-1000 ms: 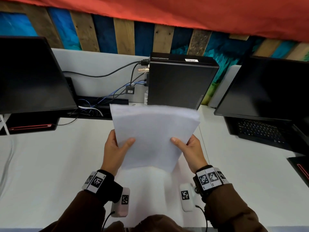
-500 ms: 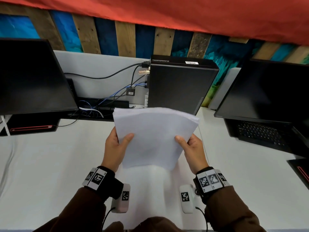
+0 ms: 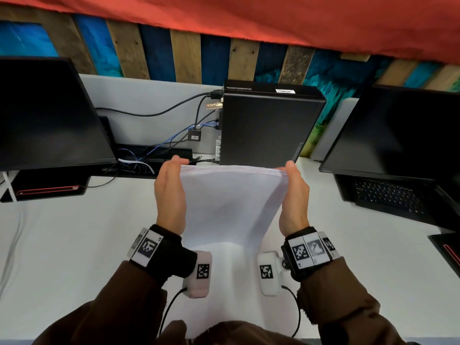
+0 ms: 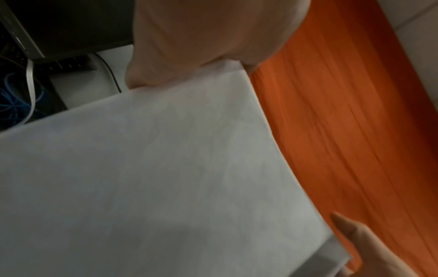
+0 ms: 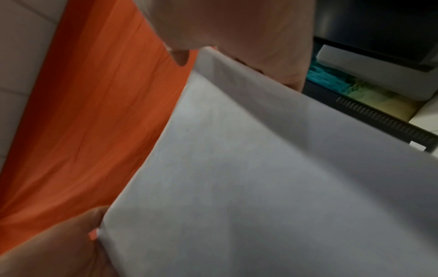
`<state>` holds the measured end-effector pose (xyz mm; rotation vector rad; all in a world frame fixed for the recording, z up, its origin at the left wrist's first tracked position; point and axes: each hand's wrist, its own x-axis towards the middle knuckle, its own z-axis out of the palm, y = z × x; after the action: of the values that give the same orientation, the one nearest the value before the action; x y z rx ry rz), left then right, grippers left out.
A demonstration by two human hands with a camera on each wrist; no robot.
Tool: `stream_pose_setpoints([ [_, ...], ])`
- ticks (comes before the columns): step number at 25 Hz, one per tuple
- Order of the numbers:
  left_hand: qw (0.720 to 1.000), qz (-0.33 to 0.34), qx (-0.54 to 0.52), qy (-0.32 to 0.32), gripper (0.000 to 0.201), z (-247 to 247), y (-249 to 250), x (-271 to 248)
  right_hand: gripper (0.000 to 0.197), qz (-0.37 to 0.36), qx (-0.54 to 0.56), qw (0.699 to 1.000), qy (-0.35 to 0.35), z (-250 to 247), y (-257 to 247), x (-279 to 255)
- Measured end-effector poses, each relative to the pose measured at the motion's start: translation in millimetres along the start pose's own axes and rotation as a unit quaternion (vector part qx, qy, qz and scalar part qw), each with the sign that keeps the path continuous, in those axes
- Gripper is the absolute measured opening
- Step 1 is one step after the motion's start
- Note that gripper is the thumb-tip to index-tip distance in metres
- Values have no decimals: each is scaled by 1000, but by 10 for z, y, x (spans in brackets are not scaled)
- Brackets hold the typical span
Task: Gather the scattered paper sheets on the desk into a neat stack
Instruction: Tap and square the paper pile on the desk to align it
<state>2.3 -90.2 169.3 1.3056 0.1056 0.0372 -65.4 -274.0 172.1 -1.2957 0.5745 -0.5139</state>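
A stack of white paper sheets [image 3: 231, 202] stands upright in the middle of the white desk [image 3: 74, 245], its lower edge down at the desk top. My left hand [image 3: 170, 192] lies flat against the stack's left edge with straight fingers, and my right hand [image 3: 295, 195] presses the right edge the same way. The top edges of the sheets look nearly level. In the left wrist view the paper [image 4: 166, 168] fills the frame under my left hand [image 4: 201, 37]. In the right wrist view the paper [image 5: 260, 187] runs up to my right hand [image 5: 237, 28].
A black computer tower [image 3: 268, 125] stands right behind the stack. A dark monitor [image 3: 44, 115] is at the left and another monitor [image 3: 398, 130] at the right, with a black keyboard [image 3: 388, 192] under it. Cables [image 3: 149, 155] lie behind the left hand.
Both hands have let go of the pinch on the sheets' lower sides and slid up to flank the stack. The sheets have come upright and their fanned edges have drawn together.
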Motion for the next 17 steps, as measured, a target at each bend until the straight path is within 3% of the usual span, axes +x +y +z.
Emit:
stream_pose_setpoints([
  [6, 998, 28, 17, -47, 18, -20, 70, -16, 29, 19, -2, 999, 29, 42, -12, 11],
  [10, 979, 36, 65, -189, 61, -412, -321, -6, 27, 17, -36, 999, 19, 32, -40, -8],
  [12, 970, 14, 164, -181, 66, -562, -655, -22, 25, -23, -29, 999, 5, -19, -1, -14],
  [14, 959, 13, 224, -171, 66, -636, -921, -66, 13, -85, -23, 995, -55, -124, 126, -37],
  [17, 954, 18, 262, -142, 47, -646, -1105, -117, 42, -47, -94, 988, -111, -325, 610, -66],
])
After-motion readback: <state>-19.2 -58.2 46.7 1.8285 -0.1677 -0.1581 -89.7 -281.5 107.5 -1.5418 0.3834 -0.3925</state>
